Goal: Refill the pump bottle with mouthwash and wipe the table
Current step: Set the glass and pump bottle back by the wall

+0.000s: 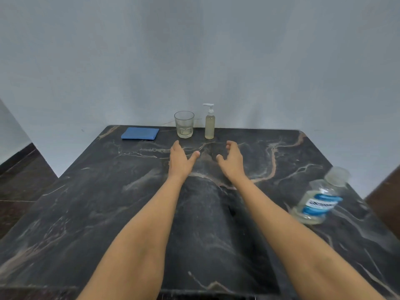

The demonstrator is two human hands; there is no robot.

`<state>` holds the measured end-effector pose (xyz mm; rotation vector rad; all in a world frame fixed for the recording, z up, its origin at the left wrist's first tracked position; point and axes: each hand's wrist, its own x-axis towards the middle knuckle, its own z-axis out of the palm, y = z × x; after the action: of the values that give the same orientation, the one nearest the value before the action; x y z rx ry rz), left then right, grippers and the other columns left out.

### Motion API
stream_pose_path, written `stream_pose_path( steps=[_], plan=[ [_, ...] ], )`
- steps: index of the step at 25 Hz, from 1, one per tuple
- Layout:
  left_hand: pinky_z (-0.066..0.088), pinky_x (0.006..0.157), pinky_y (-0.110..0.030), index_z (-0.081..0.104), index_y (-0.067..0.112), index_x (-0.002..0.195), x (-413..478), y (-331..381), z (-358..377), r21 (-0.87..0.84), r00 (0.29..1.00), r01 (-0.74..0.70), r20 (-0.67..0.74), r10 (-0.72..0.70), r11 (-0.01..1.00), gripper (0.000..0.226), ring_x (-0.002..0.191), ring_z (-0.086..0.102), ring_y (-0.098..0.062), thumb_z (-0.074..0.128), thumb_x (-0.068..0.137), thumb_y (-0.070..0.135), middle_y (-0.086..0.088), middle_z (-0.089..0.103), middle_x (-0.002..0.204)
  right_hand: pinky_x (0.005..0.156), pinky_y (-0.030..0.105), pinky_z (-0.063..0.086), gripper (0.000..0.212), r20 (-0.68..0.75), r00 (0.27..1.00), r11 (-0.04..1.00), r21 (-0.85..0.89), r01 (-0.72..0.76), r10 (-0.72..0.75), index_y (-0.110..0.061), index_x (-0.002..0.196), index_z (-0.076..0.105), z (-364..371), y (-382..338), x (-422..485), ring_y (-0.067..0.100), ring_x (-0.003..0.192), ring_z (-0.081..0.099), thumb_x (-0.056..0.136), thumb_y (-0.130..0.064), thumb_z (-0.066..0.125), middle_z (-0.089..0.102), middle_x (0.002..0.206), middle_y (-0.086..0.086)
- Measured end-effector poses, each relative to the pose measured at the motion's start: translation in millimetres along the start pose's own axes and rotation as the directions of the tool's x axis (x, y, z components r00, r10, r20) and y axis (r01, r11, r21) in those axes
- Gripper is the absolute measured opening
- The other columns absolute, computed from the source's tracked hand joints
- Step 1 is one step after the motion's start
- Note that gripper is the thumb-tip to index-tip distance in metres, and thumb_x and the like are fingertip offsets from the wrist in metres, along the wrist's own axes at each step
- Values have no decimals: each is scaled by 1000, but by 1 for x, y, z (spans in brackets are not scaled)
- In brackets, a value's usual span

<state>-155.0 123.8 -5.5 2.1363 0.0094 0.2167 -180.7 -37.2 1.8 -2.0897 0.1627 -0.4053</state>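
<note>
The left hand [180, 160] and the right hand [232, 161] are empty, fingers loose, near the pump bottle [209, 126] standing at the far edge of the table [86, 213]. The refill seems only starting; next the pump must be gripped and unscrewed.

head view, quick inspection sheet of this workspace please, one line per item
surface: dark veined marble table
job's things: pump bottle upright at the back, pump on, pale liquid inside; mouthwash bottle capped, near the right edge; blue cloth folded, back left
clutter: glass beside the pump bottle, a little pale liquid at its bottom
grips: left hand straight-fingered, right hand loosely curled, both holding nothing
cables: nothing seen
surroundings: plain grey wall behind; dark floor at the left
</note>
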Motion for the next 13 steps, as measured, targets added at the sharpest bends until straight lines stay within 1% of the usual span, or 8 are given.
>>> stream_pose_path(
  steps=[2, 6, 10, 13],
  plan=[
    [27, 112, -41, 17, 3, 149, -36, 12, -7, 13, 1000, -16, 8, 16, 1000, 88, 141, 27, -30, 65, 87, 43, -16, 27, 154, 104, 31, 36, 55, -16, 1000, 1000, 4, 13, -13, -4, 137, 35, -20, -5, -36, 25, 126, 44, 88, -8, 59, 45, 137, 13],
    [33, 106, -37, 22, 6, 148, -102, 28, -12, -20, 997, -68, 25, 69, 997, 83, 137, 34, -28, 64, 87, 44, -14, 31, 151, 100, 24, 32, 53, -45, 998, 999, 15, 32, -32, -6, 135, 37, -58, -2, -97, 22, 126, 44, 87, -8, 59, 45, 136, 10],
    [36, 103, -37, 30, 9, 143, -168, 26, -3, -7, 991, -119, 53, 119, 993, 73, 133, 39, -27, 62, 88, 44, -12, 38, 146, 100, 23, 34, 52, -124, 991, 998, 21, 57, -54, -8, 134, 39, -91, 13, -154, 20, 124, 46, 86, -10, 61, 47, 135, 10],
    [39, 99, -36, 33, 11, 141, -204, 16, 6, 19, 989, -123, 86, 121, 992, 68, 130, 42, -26, 61, 89, 44, -10, 40, 143, 101, 25, 38, 47, -211, 974, 995, 36, 91, -81, -8, 129, 43, -110, 28, -185, 19, 118, 49, 86, -11, 63, 50, 128, 9]
  ],
)
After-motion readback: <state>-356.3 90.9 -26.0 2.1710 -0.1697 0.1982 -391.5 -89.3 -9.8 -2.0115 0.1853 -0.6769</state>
